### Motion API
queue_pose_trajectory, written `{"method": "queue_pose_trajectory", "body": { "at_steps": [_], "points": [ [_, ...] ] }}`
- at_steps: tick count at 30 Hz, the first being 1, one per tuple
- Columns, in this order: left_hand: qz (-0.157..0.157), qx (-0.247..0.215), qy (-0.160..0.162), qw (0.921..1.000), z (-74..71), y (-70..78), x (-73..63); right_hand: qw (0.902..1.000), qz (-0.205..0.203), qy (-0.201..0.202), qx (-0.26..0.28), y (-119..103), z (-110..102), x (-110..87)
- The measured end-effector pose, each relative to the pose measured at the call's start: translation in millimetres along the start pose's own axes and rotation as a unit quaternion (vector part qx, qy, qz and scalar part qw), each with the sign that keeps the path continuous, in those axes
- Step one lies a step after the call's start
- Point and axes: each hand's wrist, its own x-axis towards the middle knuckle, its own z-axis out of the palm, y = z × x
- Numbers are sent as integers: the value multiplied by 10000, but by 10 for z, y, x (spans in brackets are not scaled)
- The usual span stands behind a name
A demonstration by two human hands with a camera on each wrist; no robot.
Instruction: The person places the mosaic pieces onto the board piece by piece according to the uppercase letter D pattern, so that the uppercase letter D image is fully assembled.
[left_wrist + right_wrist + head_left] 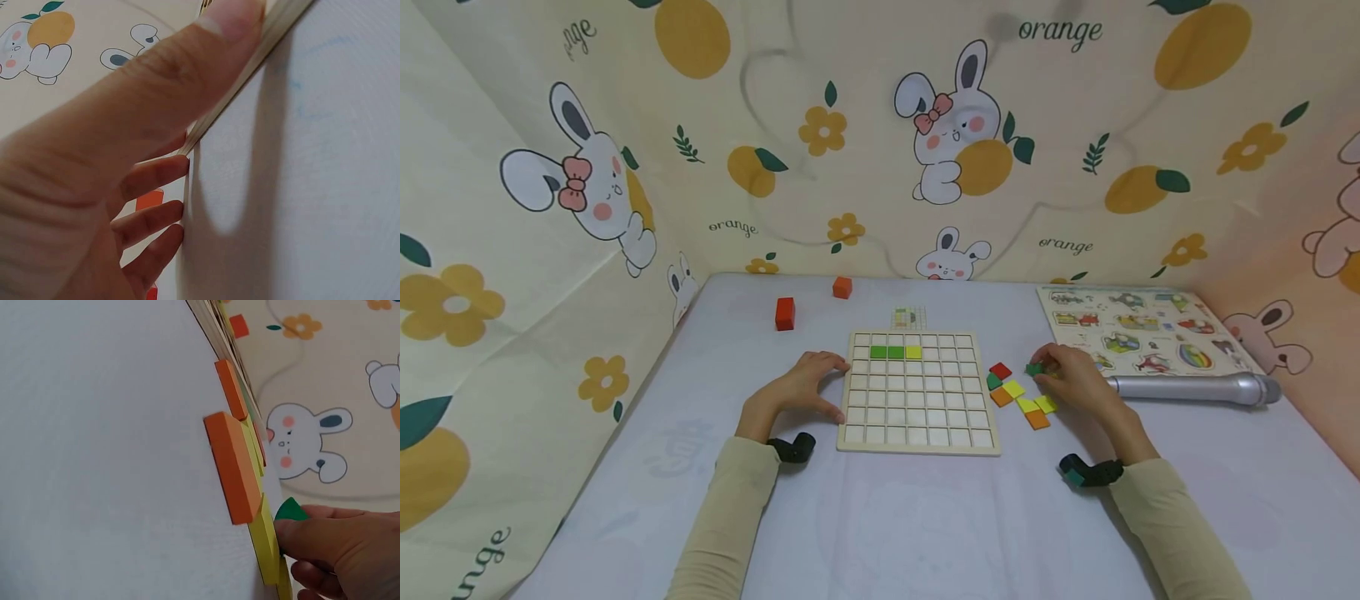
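Note:
A square wooden grid board [917,451] lies flat on the table. Two green tiles [887,352] and a yellow tile [913,352] sit side by side in its second row from the top. My left hand [801,387] rests against the board's left edge, thumb and fingers spread along it; in the left wrist view the thumb [181,69] touches the rim. Right of the board, my right hand [1071,377] pinches a green tile [291,510] between thumb and fingers. Beside that hand lie loose tiles: red [1000,371], green [994,381], orange [1037,419] and several yellow [1013,389].
Two red blocks [785,314] stand at the back left. A small patterned card [909,317] lies behind the board. At the right are a picture board [1138,333] and a silver microphone [1195,388]. A printed cloth [850,167] encloses the back and sides.

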Motion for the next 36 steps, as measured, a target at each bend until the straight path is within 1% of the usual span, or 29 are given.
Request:
{"method": "queue_pose_trajectory", "body": {
  "at_steps": [5,6,8,10,12,14,18,19,22,23,24,25,26,28,31,33,36],
  "points": [
    [3,4,13,10000,-2,0,1,9997,70,-94,237,-78,0,44],
    [-2,-2,16,10000,-1,0,0,9993,92,-94,356,-104,2,59],
    [-15,-4,18,10000,1,2,0,9970,116,-133,759,-163,10,95],
    [-16,3,26,10000,3,3,-1,9909,128,-234,1320,-233,29,137],
    [-15,-6,31,10000,5,5,-2,9815,127,-400,1867,-310,59,179],
    [-12,-9,34,10000,5,7,-4,9718,96,-559,2288,-395,98,227],
    [-15,-31,41,10000,0,15,-12,9571,115,-805,2780,-587,193,336],
    [-22,-26,40,10000,-2,16,-13,9531,94,-853,2901,-667,201,353],
    [-25,-49,40,10000,-6,17,-13,9450,21,-871,3154,-798,296,427],
    [-26,-52,36,10000,-6,16,-12,9437,-17,-832,3201,-831,332,448],
    [-20,-48,32,10000,-4,13,-10,9445,-65,-751,3199,-860,370,467],
    [-17,-48,30,10000,-4,11,-8,9428,-134,-663,3265,-880,409,482],
    [-17,-46,26,10000,-4,9,-6,9434,-152,-558,3265,-867,467,506],
    [-21,-36,20,10000,-3,10,-5,9436,-87,-387,3287,-883,543,529],
    [-27,-40,25,10000,-3,10,-8,9449,142,-227,3262,-890,649,553],
    [-26,-40,32,10000,-5,9,-10,9498,253,-188,3113,-885,704,571],
    [-17,-48,39,10000,-11,6,-15,9595,271,-121,2801,-891,756,594]
  ]
}}
